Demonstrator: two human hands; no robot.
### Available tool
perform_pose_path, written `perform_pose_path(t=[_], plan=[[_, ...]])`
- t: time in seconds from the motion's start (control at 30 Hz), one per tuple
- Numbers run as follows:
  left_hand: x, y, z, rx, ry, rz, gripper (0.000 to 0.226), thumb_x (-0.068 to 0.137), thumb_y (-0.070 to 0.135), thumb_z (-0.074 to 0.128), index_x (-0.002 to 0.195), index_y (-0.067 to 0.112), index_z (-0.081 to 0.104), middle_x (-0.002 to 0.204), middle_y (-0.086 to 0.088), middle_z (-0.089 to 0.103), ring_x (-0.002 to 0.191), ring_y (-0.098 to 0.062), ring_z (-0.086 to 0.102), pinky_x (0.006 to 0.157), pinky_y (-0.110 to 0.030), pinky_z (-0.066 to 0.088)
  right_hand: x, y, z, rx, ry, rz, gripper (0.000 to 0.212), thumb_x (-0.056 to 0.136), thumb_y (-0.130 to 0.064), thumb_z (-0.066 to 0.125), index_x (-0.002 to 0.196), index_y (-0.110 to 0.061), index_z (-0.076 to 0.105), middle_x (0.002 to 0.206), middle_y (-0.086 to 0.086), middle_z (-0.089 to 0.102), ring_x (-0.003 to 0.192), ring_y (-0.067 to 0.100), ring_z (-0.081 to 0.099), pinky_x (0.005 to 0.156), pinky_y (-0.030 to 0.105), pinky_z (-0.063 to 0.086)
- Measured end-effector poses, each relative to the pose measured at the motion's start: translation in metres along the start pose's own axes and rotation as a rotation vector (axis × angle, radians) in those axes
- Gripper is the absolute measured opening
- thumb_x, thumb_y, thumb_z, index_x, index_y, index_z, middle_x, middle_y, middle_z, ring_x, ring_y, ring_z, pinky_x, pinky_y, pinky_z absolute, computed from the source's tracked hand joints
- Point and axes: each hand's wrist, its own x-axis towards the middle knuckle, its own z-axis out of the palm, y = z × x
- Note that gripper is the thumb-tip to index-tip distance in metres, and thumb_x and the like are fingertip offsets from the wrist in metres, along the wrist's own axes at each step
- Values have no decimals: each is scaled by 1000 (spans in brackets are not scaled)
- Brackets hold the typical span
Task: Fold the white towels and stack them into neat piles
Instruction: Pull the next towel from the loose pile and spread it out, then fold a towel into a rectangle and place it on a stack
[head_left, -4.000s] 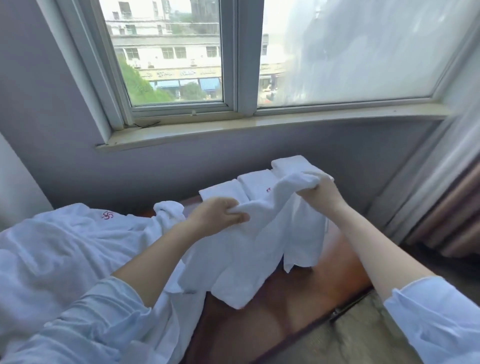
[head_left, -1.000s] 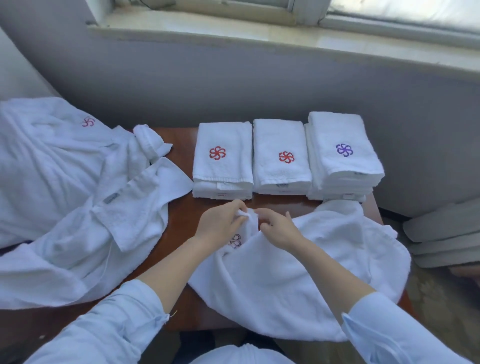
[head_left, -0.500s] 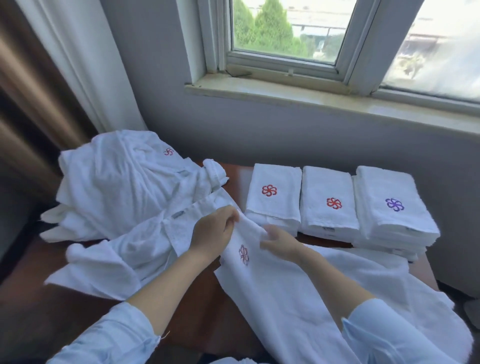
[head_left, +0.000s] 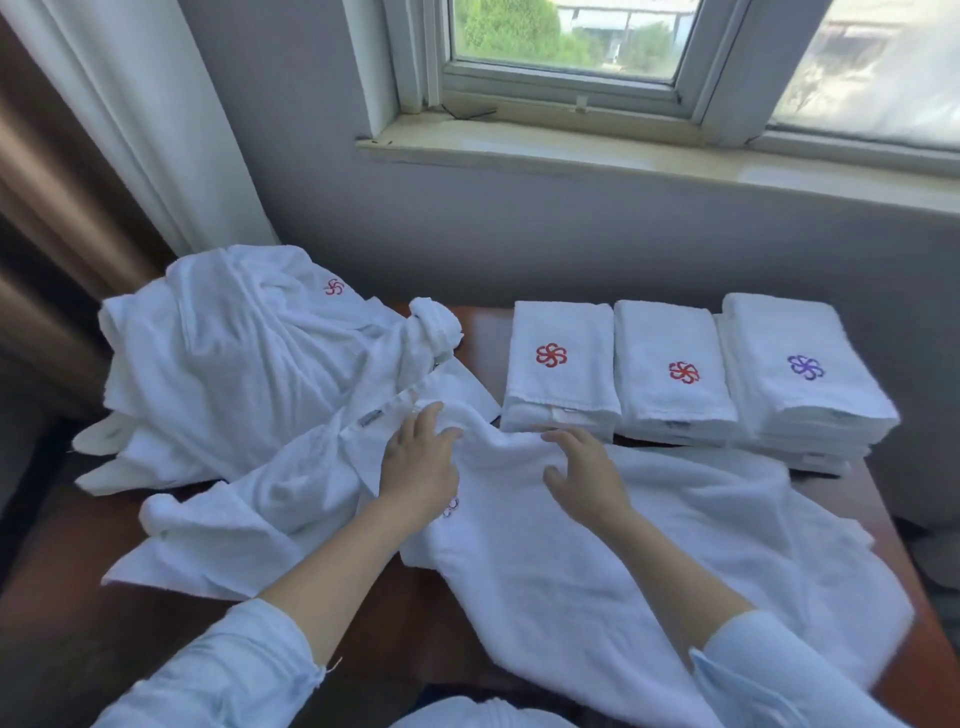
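Observation:
A large white towel lies spread over the brown table in front of me, its far edge near the folded stacks. My left hand rests flat on the towel's top left corner, fingers straight. My right hand lies on the towel's far edge with fingers spread and slightly bent. Three stacks of folded white towels stand at the back: a left stack with a red logo, a middle stack with a red logo, and a taller right stack with a purple logo.
A heap of unfolded white towels covers the table's left side, and one loose towel trails toward my left arm. A grey wall and window sill stand behind. Curtains hang at the left. The table's right edge drops to the floor.
Both hands have let go of the towel's pinched corner and now lie flat on it. The towel has settled onto the table.

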Motion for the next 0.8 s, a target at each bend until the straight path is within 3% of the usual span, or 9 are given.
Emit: perform_pose_path(t=[0.1, 0.33, 0.53, 0.63, 0.73, 0.8], plan=[[3, 22, 18, -61, -91, 201, 47, 92, 20, 52, 138, 29, 51, 159, 3, 18, 146, -18, 16, 115, -32, 22, -24, 23, -6, 10, 26, 138, 47, 91, -16, 56, 137, -23, 51, 142, -9, 44, 130, 11, 41, 82, 25, 41], [8, 97, 50, -80, -331, 568, 37, 99, 24, 48, 135, 28, 54, 150, 3, 38, 140, -16, 31, 110, -36, 34, -101, 79, -29, 26, 89, 470, 46, 94, -21, 54, 140, -23, 47, 145, -7, 39, 130, 13, 41, 86, 27, 41], [-4, 166, 72, -81, -415, 682, 38, 100, 24, 47, 137, 28, 52, 152, 4, 37, 139, -17, 35, 106, -35, 39, -152, 124, -60, 52, 175, 543, 47, 94, -19, 58, 140, -21, 48, 145, -4, 43, 131, 14, 42, 95, 20, 35], [-5, 197, 80, -89, -400, 679, 38, 100, 24, 46, 138, 27, 50, 150, 7, 38, 132, -16, 42, 99, -32, 42, -149, 149, -82, -23, 189, 549, 49, 93, -22, 58, 141, -22, 48, 145, -4, 46, 132, 17, 42, 104, 28, 37], [-6, 230, 92, -102, -391, 637, 42, 100, 23, 47, 141, 27, 46, 150, 9, 36, 129, -16, 44, 95, -31, 43, -141, 180, -105, -168, 109, 537, 52, 93, -26, 54, 144, -21, 44, 145, -5, 47, 138, 17, 38, 121, 39, 11], [-10, 253, 102, -108, -393, 607, 49, 99, 24, 49, 147, 25, 39, 156, 6, 30, 136, -16, 38, 99, -31, 41, -138, 203, -121, -312, -29, 475, 51, 94, -26, 51, 143, -21, 40, 146, -3, 45, 143, 17, 30, 121, 45, -4]])
